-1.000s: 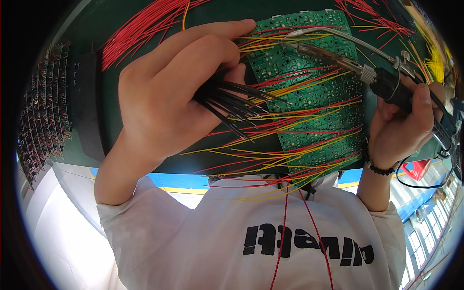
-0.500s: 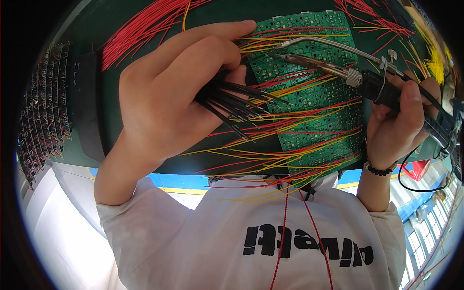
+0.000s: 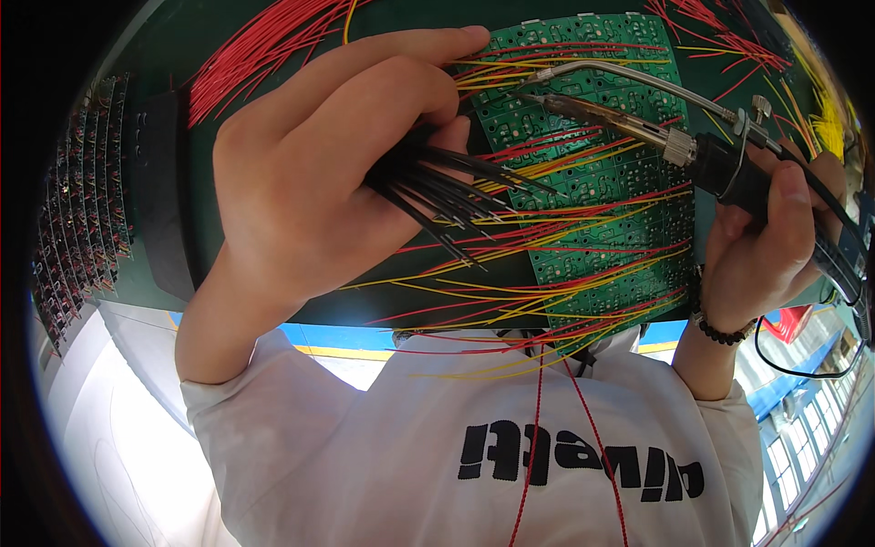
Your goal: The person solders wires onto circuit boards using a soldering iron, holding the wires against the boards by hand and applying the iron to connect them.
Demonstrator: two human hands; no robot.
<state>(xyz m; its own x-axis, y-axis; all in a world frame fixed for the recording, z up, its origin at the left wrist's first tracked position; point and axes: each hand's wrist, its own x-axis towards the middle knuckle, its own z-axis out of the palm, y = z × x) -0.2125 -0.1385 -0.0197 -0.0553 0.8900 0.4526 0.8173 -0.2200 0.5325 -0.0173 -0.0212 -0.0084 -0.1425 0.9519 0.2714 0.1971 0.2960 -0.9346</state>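
My left hand (image 3: 301, 173) is closed round a bundle of black wires (image 3: 447, 196) with bare ends. Its index finger reaches to the upper left edge of a green circuit board (image 3: 592, 187). In my right hand (image 3: 770, 242) is a soldering iron (image 3: 720, 169), with a thin curved metal tube (image 3: 638, 77) clamped alongside. The iron's tip is over the board's upper left part, close to that index fingertip; whether it touches the board I cannot tell. Rows of red and yellow wires (image 3: 602, 266) lie across the board, their free ends toward the left.
Bunches of red wires (image 3: 260, 59) lie at the far left, with more red wires (image 3: 725, 36) at the far right beside yellow ones (image 3: 828, 132). Populated boards (image 3: 87, 201) stand in rows at the left, next to a black strip (image 3: 167, 191). A black cable (image 3: 811, 375) loops at the right.
The board has shifted slightly up and to the right. My right hand and the iron's handle have moved a little right, and my left index fingertip slightly upward. Both holds are unchanged.
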